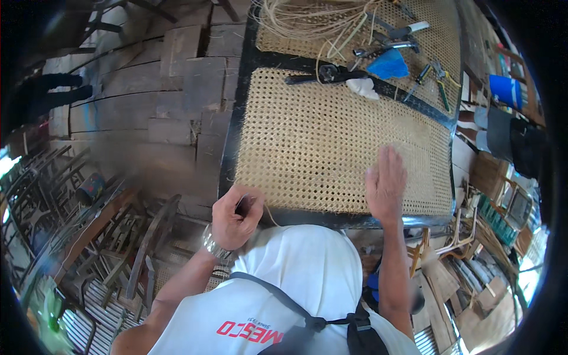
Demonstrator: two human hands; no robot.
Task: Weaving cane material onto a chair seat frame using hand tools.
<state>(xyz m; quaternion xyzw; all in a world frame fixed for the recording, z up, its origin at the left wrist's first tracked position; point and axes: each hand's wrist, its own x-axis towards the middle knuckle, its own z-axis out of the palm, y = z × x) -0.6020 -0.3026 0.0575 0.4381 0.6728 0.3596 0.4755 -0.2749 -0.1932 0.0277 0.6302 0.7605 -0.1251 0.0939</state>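
Observation:
Before me lies a woven cane panel (313, 148) set in a black frame (232, 139). My right hand (387, 186) rests flat on the right part of the weave, fingers stretched out and holding nothing. At the near left corner my left hand (231, 222) is closed, its fingers curled round something dark that I cannot make out. A thin cane strand (270, 215) shows beside that hand, at the frame's near edge. Across the far frame bar lie a black tool (325, 75), a crumpled white piece (362, 89) and a blue piece (389, 64).
A loose coil of cane strands (313, 21) sits at the far end, near several hand tools. Pliers (439, 71) lie at the far right. Chair frames (112, 248) crowd the left. A blue bucket (504, 90) and another person (523, 139) are at the right.

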